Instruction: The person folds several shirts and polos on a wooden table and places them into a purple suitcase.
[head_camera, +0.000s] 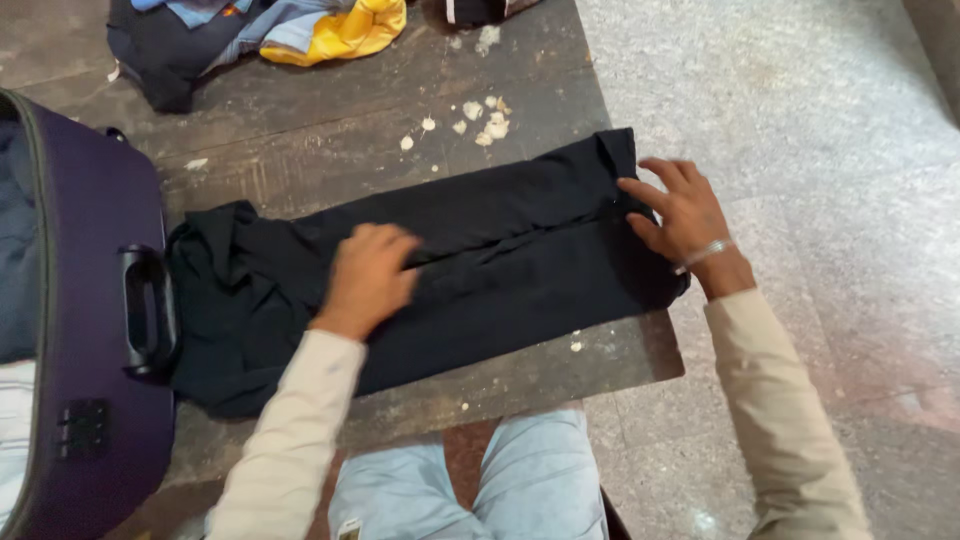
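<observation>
Garment under inspection: a black, soft knit garment (470, 270), folded lengthwise into a long band and lying flat across the worn dark wooden counter (330, 140). Its right end reaches the counter's edge; its left end is bunched and rumpled against the side of the purple hard-shell suitcase (95, 330), which lies open at the left.

Handling, by judgement: the cloth looks light, limp and thin, with no stiffness of its own. It should drape and sag if lifted at one point, and the fold will likely slip open unless both layers are pinched together. Nothing fragile. The best holds appear to be the folded right end and the long folded edge, taken at two points so the band keeps its shape.

Left hand (368, 278): palm down on the middle of the band, fingers together and slightly curled, pressing on the centre crease; it grips nothing.

Right hand (680, 215): fingers spread, lying flat on the right end of the garment beside the counter's edge, holding nothing. A silver bracelet (703, 255) sits at the wrist.

Surroundings: pale crumbs (485, 120) lie scattered on the counter just beyond the garment. A heap of blue, dark and yellow clothes (270, 30) sits at the far edge, well apart.
</observation>
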